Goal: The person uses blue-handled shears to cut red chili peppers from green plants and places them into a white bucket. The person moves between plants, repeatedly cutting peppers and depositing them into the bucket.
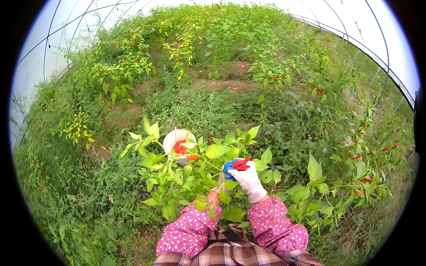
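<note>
My right hand (248,181), in a white glove with blue on its palm side, is closed on red chili peppers (242,164). Against it, partly hidden behind leaves, is my left hand (223,181), also gloved; its fingers are largely covered, and I cannot tell what they hold. Both hands are at a leafy pepper plant (176,178) with an orange-red pepper (192,157) on it. Beyond that plant stands a white bucket (168,141) with red peppers (179,147) inside, partly covered by leaves.
Another pepper plant (319,189) with red fruit grows close on the right. More pepper plants (129,63) and low weeds (206,103) spread ahead, with patches of bare soil (229,85) among them. A metal-framed tunnel wall (382,36) curves around both sides.
</note>
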